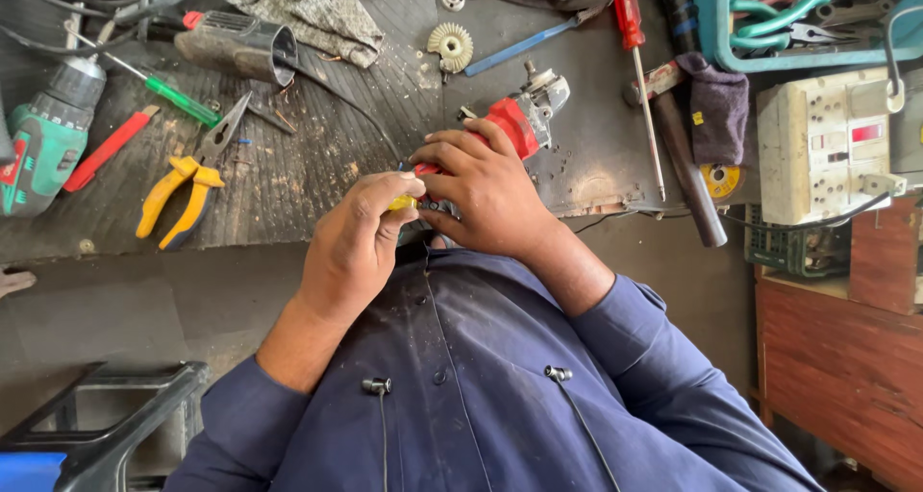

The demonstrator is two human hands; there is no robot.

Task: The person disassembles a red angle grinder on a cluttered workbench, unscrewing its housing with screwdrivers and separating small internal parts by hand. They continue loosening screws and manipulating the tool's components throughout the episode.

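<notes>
While I lean over the dark workbench [288,175], the red angle grinder [514,122] lies at its near edge, head pointing toward the far right corner and its tail end hanging over my lap. My right hand [486,189] is clamped over the grinder's rear body, fingers wrapped across the top. My left hand [351,247] is pressed up against it, closed around a small yellow-handled tool [402,202] whose tip I cannot see, since both hands hide it. Toward the left edge rest a green cordless drill [43,136] and yellow-handled pliers [183,189]; a pale toothed gear [450,45] sits loose toward the far edge.

The grinder is only half supported by the bench, so I judge that a hard push could tip it off the edge. If the hidden tip slips, it would drive into my right palm, which sits just beside it. Any small part coming free here would drop into my lap or past it.
</notes>
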